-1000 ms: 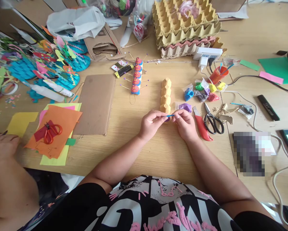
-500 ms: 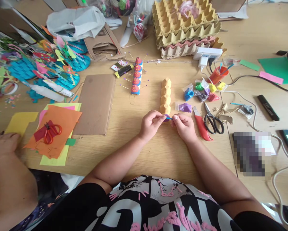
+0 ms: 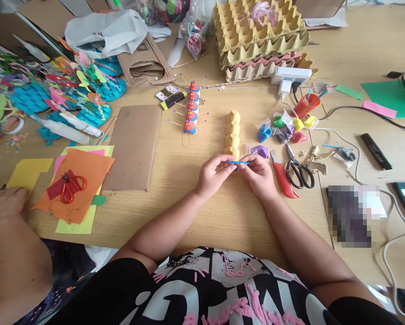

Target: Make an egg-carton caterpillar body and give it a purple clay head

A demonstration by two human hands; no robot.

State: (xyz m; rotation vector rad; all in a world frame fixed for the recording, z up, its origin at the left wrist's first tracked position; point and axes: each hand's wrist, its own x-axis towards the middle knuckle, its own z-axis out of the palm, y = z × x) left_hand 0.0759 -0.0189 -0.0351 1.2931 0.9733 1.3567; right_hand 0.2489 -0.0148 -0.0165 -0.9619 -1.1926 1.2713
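Observation:
My left hand (image 3: 215,175) and my right hand (image 3: 258,176) meet over the table, thumbs and forefingers closed. A thin blue stick (image 3: 238,162) lies crosswise between them, both hands gripping it. A trace of purple shows at the thumb tips, mostly covered by the fingers. Just beyond my hands stands a strip of yellow egg-carton humps (image 3: 232,131), its near end hidden. Purple clay in a clear bag (image 3: 259,151) is close to my right hand. Further off to the left is a finished caterpillar (image 3: 190,108) with red faces, blue-and-white body and purple-tipped sticks.
Right of my hands lie a red utility knife (image 3: 285,178), scissors (image 3: 299,171) and several bagged clay lumps (image 3: 278,122). To the left are cardboard (image 3: 135,144), orange paper (image 3: 94,169) with red-handled pliers (image 3: 69,192), and another person's arm (image 3: 13,243). Egg trays (image 3: 256,40) are stacked behind.
Both hands have drawn closer together and turned slightly. The blue stick shows more of its length above the fingers, while the purple lump that was visible is now mostly covered.

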